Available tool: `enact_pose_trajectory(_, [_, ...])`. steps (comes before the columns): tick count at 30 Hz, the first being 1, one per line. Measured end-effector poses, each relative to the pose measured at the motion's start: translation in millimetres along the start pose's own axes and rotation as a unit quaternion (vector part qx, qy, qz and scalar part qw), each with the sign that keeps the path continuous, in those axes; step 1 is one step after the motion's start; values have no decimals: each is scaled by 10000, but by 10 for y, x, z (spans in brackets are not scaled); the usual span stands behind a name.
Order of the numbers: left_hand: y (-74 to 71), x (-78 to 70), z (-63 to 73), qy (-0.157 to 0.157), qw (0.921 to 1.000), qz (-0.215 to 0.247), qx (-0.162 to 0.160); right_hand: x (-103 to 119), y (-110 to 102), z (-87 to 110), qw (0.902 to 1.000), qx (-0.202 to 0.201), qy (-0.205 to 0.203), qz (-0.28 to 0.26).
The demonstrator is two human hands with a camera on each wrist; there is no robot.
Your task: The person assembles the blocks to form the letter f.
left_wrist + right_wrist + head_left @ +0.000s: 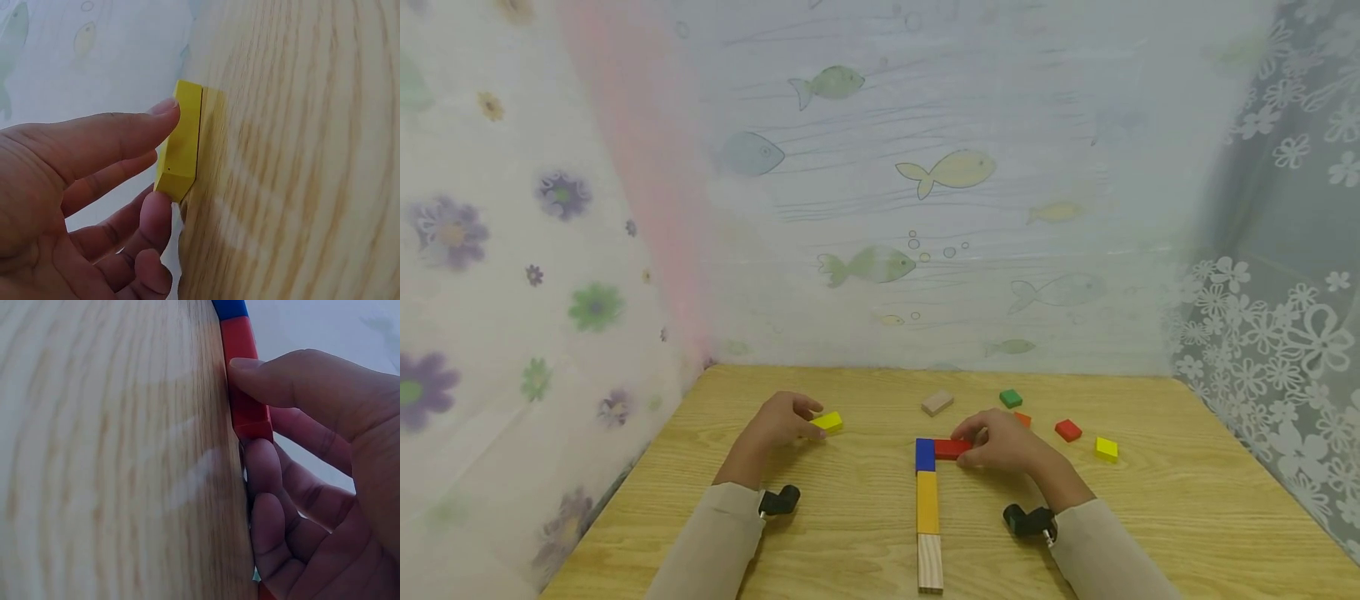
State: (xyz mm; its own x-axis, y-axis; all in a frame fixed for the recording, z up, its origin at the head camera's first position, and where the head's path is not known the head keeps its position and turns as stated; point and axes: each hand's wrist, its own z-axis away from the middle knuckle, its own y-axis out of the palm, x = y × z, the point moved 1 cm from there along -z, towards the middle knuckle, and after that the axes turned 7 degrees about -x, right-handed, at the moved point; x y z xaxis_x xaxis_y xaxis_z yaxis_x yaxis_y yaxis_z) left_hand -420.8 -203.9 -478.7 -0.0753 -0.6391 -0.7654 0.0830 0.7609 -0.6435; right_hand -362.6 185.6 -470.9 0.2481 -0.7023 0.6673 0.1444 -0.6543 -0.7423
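My left hand (781,419) pinches a yellow wooden block (830,422) at the left of the table, thumb on its near side in the left wrist view. The block's lower edge is at or very near the tabletop. At the middle, my right hand (1006,443) pinches a red block (249,403) between thumb and fingers. The red block's left end meets a blue block (925,455) at a right angle. From the blue block a line runs toward me: an orange-yellow block (928,502), then a plain wood block (929,562).
Behind the right hand lie a plain wood block (937,403), a green block (1011,398) and a partly hidden orange block (1022,419). Farther right are a red block (1068,430) and a yellow block (1107,449). A fish-patterned curtain (955,317) hangs at the table's back edge.
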Motion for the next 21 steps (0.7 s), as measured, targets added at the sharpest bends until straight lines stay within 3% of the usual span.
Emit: enact_pose_trajectory(21, [6,0,43,-147,9996,257,-13,-27,-2,-6,10000,1,25,-78])
